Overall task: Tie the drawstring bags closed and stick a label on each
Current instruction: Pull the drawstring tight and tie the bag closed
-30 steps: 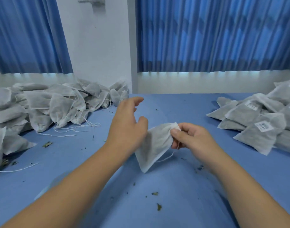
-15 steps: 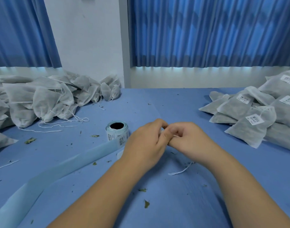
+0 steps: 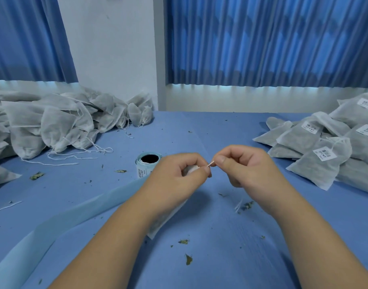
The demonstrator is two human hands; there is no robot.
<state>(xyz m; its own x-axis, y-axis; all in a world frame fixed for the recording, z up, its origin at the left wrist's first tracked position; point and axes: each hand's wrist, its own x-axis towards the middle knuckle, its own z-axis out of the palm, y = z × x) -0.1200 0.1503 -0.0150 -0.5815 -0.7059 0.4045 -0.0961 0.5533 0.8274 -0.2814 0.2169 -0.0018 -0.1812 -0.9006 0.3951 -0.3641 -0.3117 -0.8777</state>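
Note:
My left hand (image 3: 179, 176) grips the gathered neck of a white drawstring bag (image 3: 162, 222); most of the bag is hidden under my wrist, with only its lower corner showing. My right hand (image 3: 241, 167) pinches the thin white drawstring (image 3: 210, 163) between thumb and forefinger, stretched short between both hands. A loose string end (image 3: 238, 206) hangs below my right hand. A roll of labels (image 3: 148, 165) stands just left of my left hand, its blue backing strip (image 3: 64, 222) trailing toward the lower left.
A heap of unlabelled white bags (image 3: 53, 126) with loose strings lies at the left. A pile of labelled bags (image 3: 325, 149) lies at the right. Dried leaf bits (image 3: 188, 259) are scattered over the blue table (image 3: 220, 257). Blue curtains and a white wall stand behind.
A second ago the bag hung from my right hand's pinch, my left hand beside it. The hands met, then drew slightly apart, pulling the string taut between them.

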